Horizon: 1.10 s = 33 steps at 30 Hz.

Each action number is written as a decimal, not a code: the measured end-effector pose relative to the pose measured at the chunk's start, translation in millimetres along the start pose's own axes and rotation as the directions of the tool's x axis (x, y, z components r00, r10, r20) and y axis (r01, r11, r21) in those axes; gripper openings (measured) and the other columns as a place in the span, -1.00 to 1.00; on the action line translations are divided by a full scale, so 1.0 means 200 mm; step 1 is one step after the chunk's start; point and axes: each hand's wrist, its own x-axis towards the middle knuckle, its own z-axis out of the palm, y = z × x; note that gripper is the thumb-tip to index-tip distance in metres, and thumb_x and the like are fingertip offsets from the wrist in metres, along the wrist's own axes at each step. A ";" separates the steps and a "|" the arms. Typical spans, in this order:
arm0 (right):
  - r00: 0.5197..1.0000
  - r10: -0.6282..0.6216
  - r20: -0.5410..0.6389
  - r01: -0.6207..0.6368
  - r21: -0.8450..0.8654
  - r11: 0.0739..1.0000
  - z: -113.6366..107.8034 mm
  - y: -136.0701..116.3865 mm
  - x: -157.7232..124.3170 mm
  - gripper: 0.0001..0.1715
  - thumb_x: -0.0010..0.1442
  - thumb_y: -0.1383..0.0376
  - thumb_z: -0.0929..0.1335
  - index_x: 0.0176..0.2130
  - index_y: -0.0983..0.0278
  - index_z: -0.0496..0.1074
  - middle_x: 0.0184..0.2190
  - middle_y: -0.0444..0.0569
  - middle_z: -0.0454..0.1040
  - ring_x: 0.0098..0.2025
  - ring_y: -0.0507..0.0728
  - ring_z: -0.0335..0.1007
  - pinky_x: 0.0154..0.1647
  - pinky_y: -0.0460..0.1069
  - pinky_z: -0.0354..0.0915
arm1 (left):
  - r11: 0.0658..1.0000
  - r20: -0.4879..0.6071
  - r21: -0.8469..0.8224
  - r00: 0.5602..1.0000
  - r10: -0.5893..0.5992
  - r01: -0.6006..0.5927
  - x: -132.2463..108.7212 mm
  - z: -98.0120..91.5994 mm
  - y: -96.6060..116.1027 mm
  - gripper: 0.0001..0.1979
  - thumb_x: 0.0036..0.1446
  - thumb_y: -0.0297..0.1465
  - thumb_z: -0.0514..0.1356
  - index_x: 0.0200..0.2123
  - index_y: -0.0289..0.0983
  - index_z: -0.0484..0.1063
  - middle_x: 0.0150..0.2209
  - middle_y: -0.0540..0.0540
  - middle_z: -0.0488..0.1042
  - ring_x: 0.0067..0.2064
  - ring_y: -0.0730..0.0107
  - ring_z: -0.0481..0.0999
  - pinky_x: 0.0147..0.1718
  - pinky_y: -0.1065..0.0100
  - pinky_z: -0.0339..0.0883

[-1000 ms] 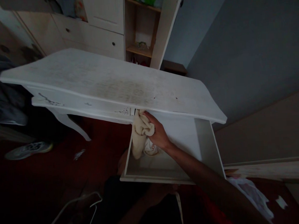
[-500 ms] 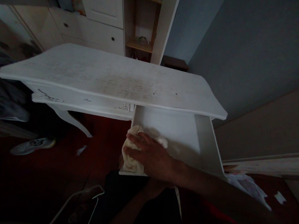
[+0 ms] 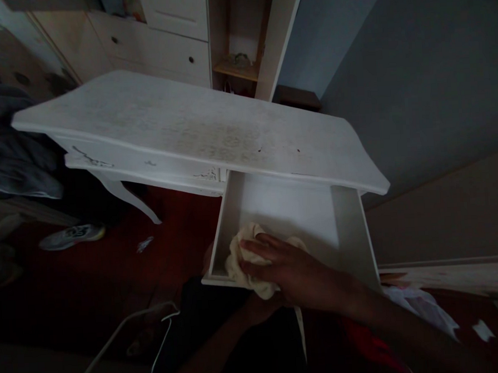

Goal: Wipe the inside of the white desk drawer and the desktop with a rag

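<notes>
A cream cloth [image 3: 248,264] is bunched under my right hand [image 3: 293,267], whose fingers curl over it and press it against the front left of the pulled-out drawer [image 3: 355,231]. Part of the cloth hangs over the drawer's front edge. Below that edge, close to the drawer's underside, is my left hand [image 3: 261,308]; its fingers are hidden. The drawer belongs to a white table [image 3: 145,108] with dark smudges across the middle of its top.
Behind the table stands a white cabinet [image 3: 174,32] with an open shelf section. A sneaker [image 3: 72,236] lies on the red floor at left. A pale cable [image 3: 118,329] runs at lower left. On the right are a plastic bag [image 3: 422,311] and the wall [image 3: 427,88].
My right hand and the cloth have moved right along the drawer front, and the cloth is more bunched. The view has shifted slightly. My left hand stays below the drawer.
</notes>
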 end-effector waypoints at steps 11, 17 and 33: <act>0.942 0.294 -0.164 -0.275 0.131 0.953 0.07 0.22 -0.59 0.05 0.08 0.69 0.24 0.36 -0.11 0.14 0.44 -0.07 0.06 0.43 0.20 0.02 0.32 0.24 0.24 | 0.997 0.131 -0.071 0.991 -0.029 0.038 0.03 0.03 -0.02 -0.35 -0.26 0.08 0.44 -0.21 -0.31 0.60 -0.06 -0.23 0.62 -0.03 -0.02 0.57 0.00 0.01 0.43; 0.921 0.365 -0.138 -0.348 0.129 0.928 0.03 0.29 -0.77 0.08 0.03 0.69 0.17 0.35 -0.11 0.16 0.44 -0.11 0.06 0.45 0.17 -0.01 0.35 0.26 0.20 | 0.991 0.097 0.108 0.991 -0.089 0.079 0.01 0.00 0.01 -0.38 -0.24 0.19 0.36 -0.39 -0.28 0.62 -0.19 -0.19 0.67 -0.06 0.00 0.59 0.08 0.06 0.37; 0.926 0.199 -0.322 -0.195 0.047 0.980 0.03 0.28 -0.86 -0.32 0.18 0.55 0.26 0.19 0.08 0.43 0.31 -0.02 0.33 0.45 0.15 -0.02 0.34 0.25 0.17 | 0.977 0.022 0.212 0.999 -0.034 0.029 0.04 -0.05 -0.06 -0.37 -0.18 0.23 0.30 -0.33 -0.22 0.67 -0.23 -0.18 0.68 -0.05 -0.08 0.61 0.18 -0.08 0.33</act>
